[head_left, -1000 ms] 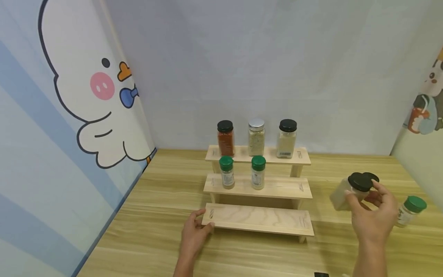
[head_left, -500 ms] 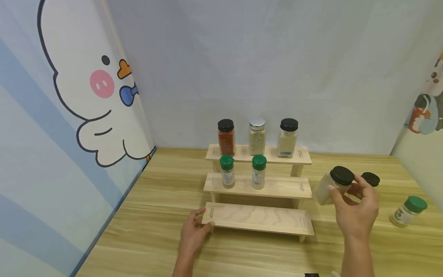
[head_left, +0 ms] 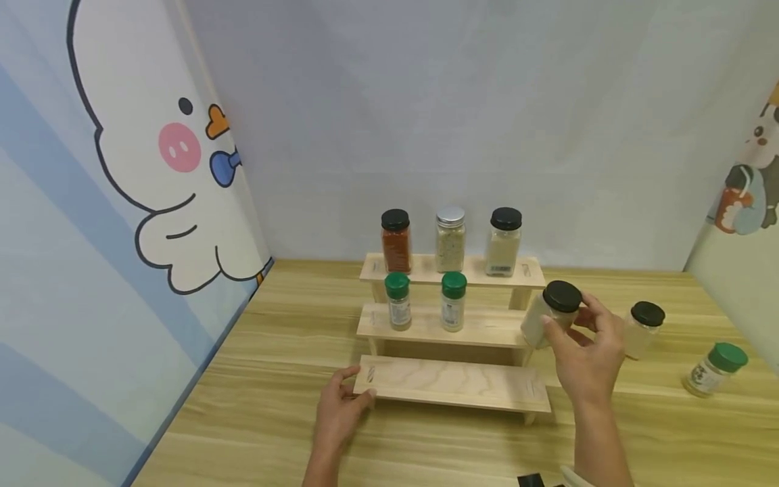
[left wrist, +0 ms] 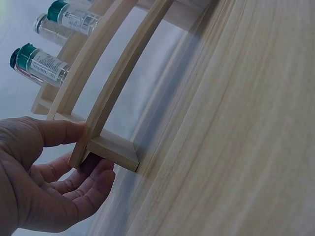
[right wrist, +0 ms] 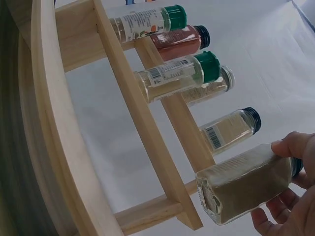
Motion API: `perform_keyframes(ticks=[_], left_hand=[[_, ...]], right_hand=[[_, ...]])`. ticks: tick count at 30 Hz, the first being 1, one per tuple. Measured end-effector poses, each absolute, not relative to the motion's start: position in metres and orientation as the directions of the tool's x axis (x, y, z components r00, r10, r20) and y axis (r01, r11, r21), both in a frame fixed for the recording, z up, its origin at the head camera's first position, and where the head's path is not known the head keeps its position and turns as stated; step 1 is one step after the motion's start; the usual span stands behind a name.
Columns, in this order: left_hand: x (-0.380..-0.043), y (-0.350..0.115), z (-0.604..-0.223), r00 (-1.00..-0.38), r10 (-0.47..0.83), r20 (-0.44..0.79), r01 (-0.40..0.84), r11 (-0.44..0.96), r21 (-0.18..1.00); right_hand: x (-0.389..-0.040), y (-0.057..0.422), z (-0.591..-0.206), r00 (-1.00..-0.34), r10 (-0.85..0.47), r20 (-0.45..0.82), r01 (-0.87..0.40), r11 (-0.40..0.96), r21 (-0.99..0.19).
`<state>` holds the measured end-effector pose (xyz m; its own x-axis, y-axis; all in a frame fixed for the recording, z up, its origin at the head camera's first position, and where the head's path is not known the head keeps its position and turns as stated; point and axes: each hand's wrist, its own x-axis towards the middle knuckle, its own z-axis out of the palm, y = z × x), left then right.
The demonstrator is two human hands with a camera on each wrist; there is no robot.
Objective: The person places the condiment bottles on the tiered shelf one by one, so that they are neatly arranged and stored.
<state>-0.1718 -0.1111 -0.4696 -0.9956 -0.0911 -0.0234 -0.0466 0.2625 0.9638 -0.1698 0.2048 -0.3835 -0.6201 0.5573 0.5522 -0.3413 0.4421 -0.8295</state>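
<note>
A three-step wooden rack [head_left: 450, 382] stands on the table. My left hand [head_left: 341, 412] grips the left end of its lowest shelf; in the left wrist view, the thumb and fingers [left wrist: 93, 191] are around that end. My right hand [head_left: 587, 362] holds a black-lidded glass jar [head_left: 537, 321] of pale powder, tilted, by its upper part. In the head view this jar overlaps the right end of the middle shelf; the right wrist view shows its base [right wrist: 211, 201] beside that end. Two green-capped spice bottles [head_left: 399, 311] stand further left on the middle shelf.
The top shelf bears a red spice jar [head_left: 397, 250], a silver-lidded jar [head_left: 450, 249] and a black-lidded jar [head_left: 503, 251]. On the table to the right stand another black-lidded jar [head_left: 640, 335] and a green-capped bottle [head_left: 709, 375]. A pale curtain [head_left: 487, 122] hangs behind.
My right hand has carried the black-lidded jar leftward to the right end of the middle shelf, uncovering the other black-lidded jar behind. The left hand keeps its grip on the rack.
</note>
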Motion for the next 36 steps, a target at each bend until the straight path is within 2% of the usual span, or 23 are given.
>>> perform_keyframes(ticks=[25, 36], left_hand=[[-0.171, -0.111, -0.468, -0.997, -0.072, -0.022, -0.042, 0.28, 0.959], [-0.172, -0.111, -0.468, -0.997, -0.072, -0.031, -0.048, 0.253, 0.966]], right_hand=[[-0.205, 0.168, -0.398, -0.571, 0.499, 0.652, -0.409, 0.515, -0.753], [-0.213, 0.157, -0.403, -0.522, 0.563, 0.641, -0.425, 0.48, -0.768]])
